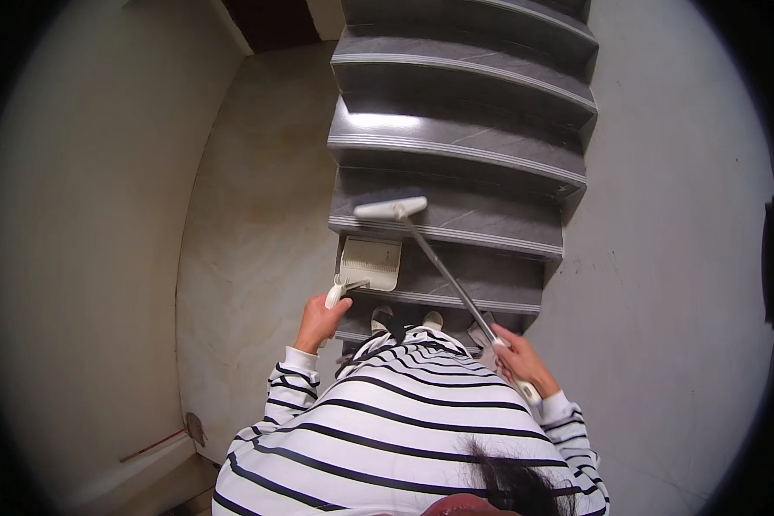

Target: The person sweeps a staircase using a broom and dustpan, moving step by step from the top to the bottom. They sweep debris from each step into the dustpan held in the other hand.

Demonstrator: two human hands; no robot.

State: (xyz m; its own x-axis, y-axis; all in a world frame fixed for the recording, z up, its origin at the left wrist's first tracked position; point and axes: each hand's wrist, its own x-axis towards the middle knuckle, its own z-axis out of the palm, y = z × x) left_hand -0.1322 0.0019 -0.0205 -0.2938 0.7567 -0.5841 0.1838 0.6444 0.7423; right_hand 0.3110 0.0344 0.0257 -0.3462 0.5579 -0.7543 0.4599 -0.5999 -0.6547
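My left hand (322, 320) grips the white handle of a dustpan (371, 276). The cream pan has a row of comb teeth and rests on the left end of a grey stair step. In my right hand (521, 361) is the grey metal stick of a broom (440, 267), held near its pale grip end. The broom's white head (391, 208) lies over the step above the dustpan, toward that step's left side. Its dark bristles are blurred and point up the stairs.
Grey stairs (464, 77) with pale striped nosings (451, 149) rise ahead. A plain wall (651, 258) runs along the right. To the left is a marbled pale surface (251, 213). My shoes (433, 320) stand on a lower step. A dark object (770, 261) shows at the far right.
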